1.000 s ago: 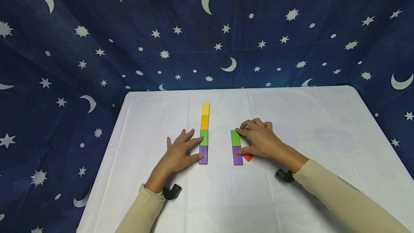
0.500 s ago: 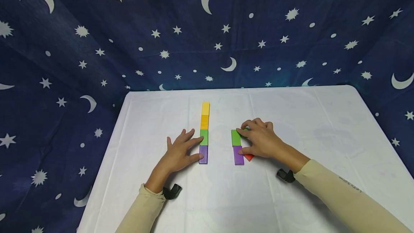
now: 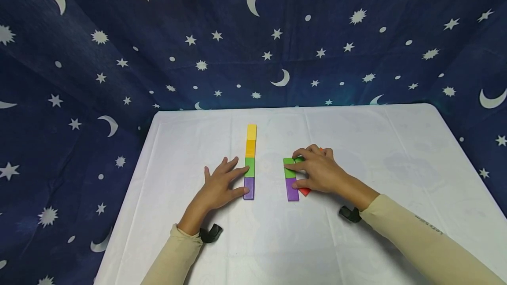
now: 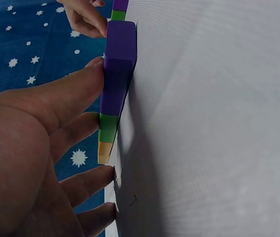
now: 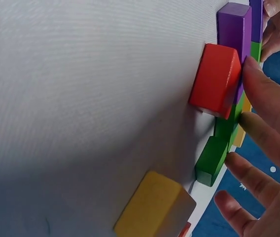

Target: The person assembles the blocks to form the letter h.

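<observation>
Sleeve lettering (image 3: pixel 429 225) is illegibly small; left hand (image 3: pixel 221 186) and right hand (image 3: pixel 321 172) spread, touching purple blocks (image 3: pixel 249 184).

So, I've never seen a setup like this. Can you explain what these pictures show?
There's no robot here: these are a person's left hand and right hand. The wide picture is taken from the person's head, looking forward and down; the two close-ups are taken from the left and right wrists. On the white table lie a longer row of four coloured blocks and a shorter row of two, with a red block, a green block and a yellow block nearby. Each hand touches one row; nothing appears lifted.
</observation>
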The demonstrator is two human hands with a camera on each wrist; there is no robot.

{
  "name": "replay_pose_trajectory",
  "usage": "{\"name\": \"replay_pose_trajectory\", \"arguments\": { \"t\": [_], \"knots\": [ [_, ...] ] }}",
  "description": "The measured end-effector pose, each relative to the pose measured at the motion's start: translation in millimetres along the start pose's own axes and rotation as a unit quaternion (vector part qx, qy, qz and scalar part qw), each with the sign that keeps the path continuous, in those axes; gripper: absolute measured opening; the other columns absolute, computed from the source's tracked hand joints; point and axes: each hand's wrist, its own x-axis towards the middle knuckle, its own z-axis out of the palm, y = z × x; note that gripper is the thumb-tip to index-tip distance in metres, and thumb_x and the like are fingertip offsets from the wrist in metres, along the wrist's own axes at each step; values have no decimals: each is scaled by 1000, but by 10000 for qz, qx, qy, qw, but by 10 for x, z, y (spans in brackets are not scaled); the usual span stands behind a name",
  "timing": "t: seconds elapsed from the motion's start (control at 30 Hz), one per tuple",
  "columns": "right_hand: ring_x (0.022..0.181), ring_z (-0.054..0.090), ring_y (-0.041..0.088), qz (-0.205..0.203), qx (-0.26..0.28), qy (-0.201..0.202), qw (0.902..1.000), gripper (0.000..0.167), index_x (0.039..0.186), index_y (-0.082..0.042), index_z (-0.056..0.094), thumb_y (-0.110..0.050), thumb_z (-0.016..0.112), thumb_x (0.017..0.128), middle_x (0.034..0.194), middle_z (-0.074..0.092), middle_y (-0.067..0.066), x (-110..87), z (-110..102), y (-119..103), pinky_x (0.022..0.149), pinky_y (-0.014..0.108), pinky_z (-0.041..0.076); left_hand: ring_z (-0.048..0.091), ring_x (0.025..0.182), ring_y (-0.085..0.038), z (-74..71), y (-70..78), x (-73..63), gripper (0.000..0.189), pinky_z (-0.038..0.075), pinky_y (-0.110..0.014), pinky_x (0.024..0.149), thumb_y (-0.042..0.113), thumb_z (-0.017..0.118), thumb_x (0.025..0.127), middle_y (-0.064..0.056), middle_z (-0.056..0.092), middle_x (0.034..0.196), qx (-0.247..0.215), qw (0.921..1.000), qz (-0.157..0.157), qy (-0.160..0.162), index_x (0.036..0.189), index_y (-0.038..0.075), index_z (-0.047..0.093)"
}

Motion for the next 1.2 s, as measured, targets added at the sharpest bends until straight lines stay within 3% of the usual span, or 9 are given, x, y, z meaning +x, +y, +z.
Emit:
{"name": "replay_pose_trajectory", "arguments": {
  "t": [0.3, 1.2],
  "knots": [
    [129, 46, 31, 53, -53, -76, 9999, 61, 136, -36, 66, -53, 83, 80, 146, 59, 0, -9, 10, 6, 90, 59, 33, 21, 157, -39, -13, 12, -3, 65, 1, -85, 110, 52, 76, 88, -8, 36, 166, 14, 10000, 10, -8, 147, 31, 57],
    [125, 48, 28, 79, -26, -47, 10000, 60, 135, -37, 67, -51, 84, 79, 142, 63, -1, -23, 0, 29, 90, 60, 31, 24, 156, -39, 7, 4, 1, 64, 2, -85, 110, 50, 77, 87, -8, 38, 165, 15, 10000, 19, 69, 145, 31, 59]
  ]
}}
